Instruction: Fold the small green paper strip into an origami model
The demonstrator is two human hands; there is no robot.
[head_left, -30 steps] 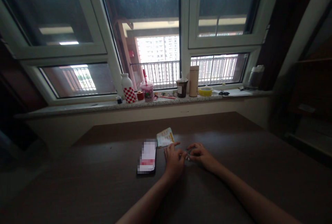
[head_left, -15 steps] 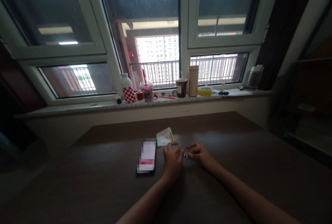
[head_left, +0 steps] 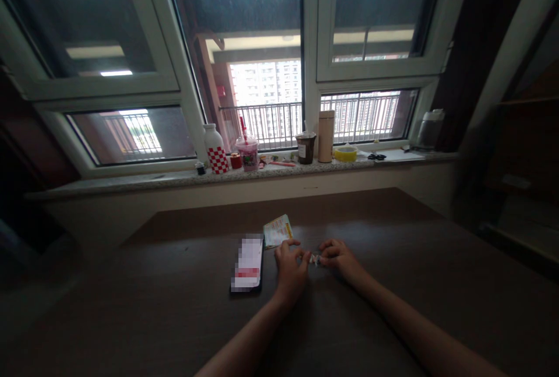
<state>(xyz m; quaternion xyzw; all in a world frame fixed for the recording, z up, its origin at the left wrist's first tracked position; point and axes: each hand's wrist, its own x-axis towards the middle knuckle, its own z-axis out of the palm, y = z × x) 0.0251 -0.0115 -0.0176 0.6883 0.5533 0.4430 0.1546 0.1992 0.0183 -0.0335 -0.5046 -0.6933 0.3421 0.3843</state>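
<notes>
Between my two hands, just above the dark brown table [head_left: 174, 307], is a small whitish object [head_left: 314, 259], too small to make out. My left hand [head_left: 292, 266] has its thumb and fingers curled in at the object's left side. At its right side, the bent fingers of my right hand [head_left: 340, 259] pinch or touch it. A phone [head_left: 248, 263] with a lit, partly blurred screen lies left of my left hand. Beyond that hand lies a printed green and white card or packet [head_left: 276, 232].
On the windowsill [head_left: 174, 180] behind the table stand a checkered bottle [head_left: 217, 150], a pink cup with a straw [head_left: 247, 152], a dark cup [head_left: 305, 148], a tan flask [head_left: 325, 137], a yellow tape roll [head_left: 345, 154] and black scissors [head_left: 376, 157].
My right hand has shifted slightly to the right, and a little more of the small object shows between the hands. My left hand has barely moved.
</notes>
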